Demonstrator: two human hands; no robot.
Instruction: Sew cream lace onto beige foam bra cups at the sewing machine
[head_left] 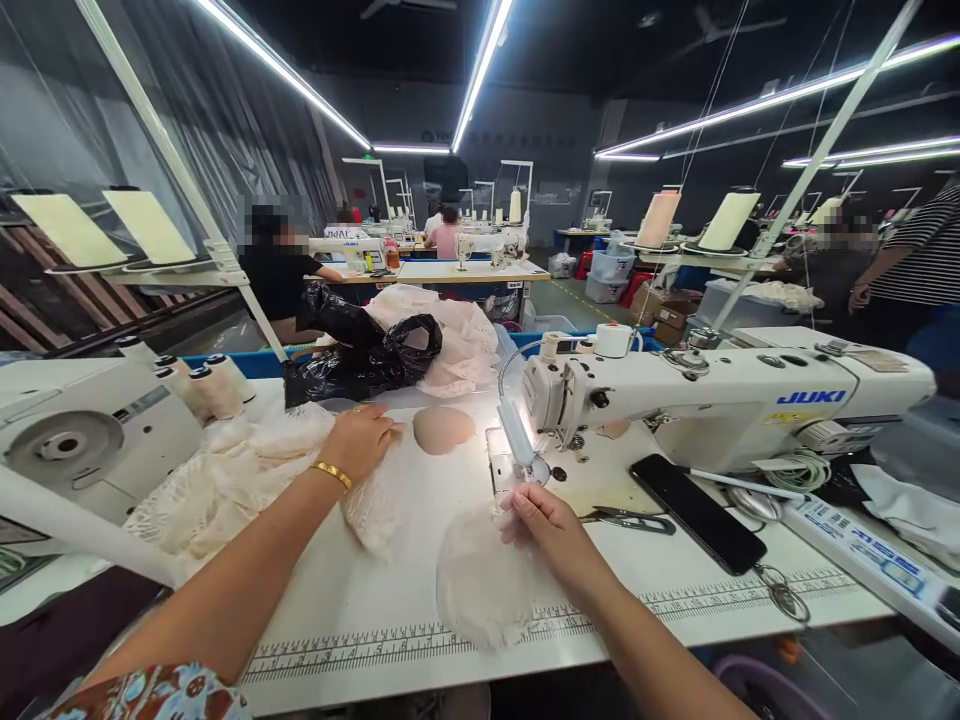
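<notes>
My right hand [551,530] pinches the upper edge of a thin, sheer cream fabric piece [480,590], which hangs down over the table's printed ruler. Close above it are the needle area and presser foot of the white sewing machine [720,385]. My left hand [361,445], wearing a gold bracelet, is farther back, with its fingers closed on cream lace fabric [375,510]; its fingertips are slightly blurred. A heap of similar lace [247,470] lies left of that hand. Just to its right, a rounded beige fabric piece [444,430] rests flat on the table.
Thread snips [630,520], a black phone [697,512] and a key ring [784,595] lie on the right. Black plastic bags [360,345] and a pile of pale fabric [450,335] sit behind. Thread cones [217,385] stand at left by another machine [90,435]. Other people work farther back.
</notes>
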